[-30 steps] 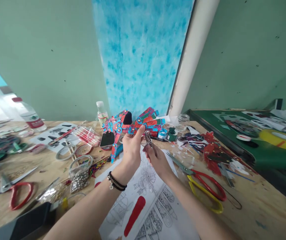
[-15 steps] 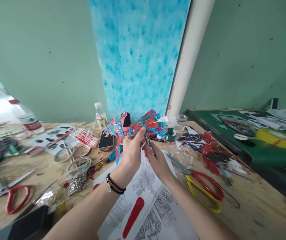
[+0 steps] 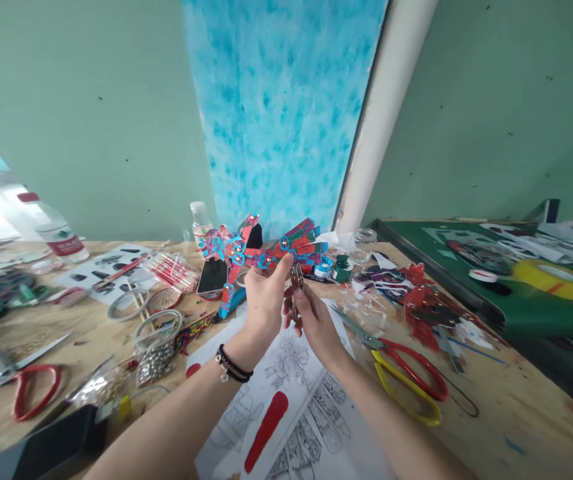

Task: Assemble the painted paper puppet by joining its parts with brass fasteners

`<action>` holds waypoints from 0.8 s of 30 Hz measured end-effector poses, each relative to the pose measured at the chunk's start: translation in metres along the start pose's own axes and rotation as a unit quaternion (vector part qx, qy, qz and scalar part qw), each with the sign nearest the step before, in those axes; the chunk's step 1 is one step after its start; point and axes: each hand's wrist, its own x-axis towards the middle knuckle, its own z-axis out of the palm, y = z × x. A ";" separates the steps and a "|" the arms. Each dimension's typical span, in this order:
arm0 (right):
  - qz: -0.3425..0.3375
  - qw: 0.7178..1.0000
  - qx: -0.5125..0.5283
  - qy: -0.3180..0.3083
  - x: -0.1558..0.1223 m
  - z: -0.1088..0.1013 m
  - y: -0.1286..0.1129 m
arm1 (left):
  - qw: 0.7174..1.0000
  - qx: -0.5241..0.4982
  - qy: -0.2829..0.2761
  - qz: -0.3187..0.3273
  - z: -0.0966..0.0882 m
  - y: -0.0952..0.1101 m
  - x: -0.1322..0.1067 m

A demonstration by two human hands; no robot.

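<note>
A jointed shadow puppet [image 3: 246,257], painted red and blue with small bead-like fastenings at its joints, is held up above the worktable. My left hand [image 3: 265,293] grips it near the middle, the thumb pressed on top. In my right hand [image 3: 315,323] is a small silver clipper-like metal tool [image 3: 296,283], its upper end against or close to the puppet's lower edge. The exact contact is hidden by my fingers. Beneath both hands lie white sheets with line drawings [image 3: 289,370] and a long red cut-out piece [image 3: 266,430].
Red-and-yellow-handled scissors [image 3: 409,373] lie on the right, red-handled scissors [image 3: 39,393] on the left. A phone [image 3: 213,276], a bag of silver beads [image 3: 156,360] and paint jars [image 3: 341,268] surround the hands. Yellow tape [image 3: 556,278] rests on a green surface.
My right hand has turned the metal tool more upright, and its fingers have shifted lower. The puppet has tilted slightly, its dangling leg swinging left and up. My left hand keeps its grip.
</note>
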 end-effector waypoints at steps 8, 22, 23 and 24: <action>-0.024 0.997 -0.065 0.045 -0.002 0.005 0.001 | 0.998 0.028 0.047 0.026 0.003 0.000 -0.004; -0.016 0.994 -0.047 0.093 0.003 0.003 0.011 | 0.997 -0.028 -0.028 -0.061 0.003 -0.003 -0.005; -0.015 0.994 -0.052 0.094 0.003 0.002 0.011 | 0.997 -0.029 -0.026 -0.063 0.003 -0.004 -0.004; -0.012 0.994 -0.052 0.094 0.004 0.002 0.011 | 0.997 -0.027 -0.025 -0.064 0.003 -0.005 -0.004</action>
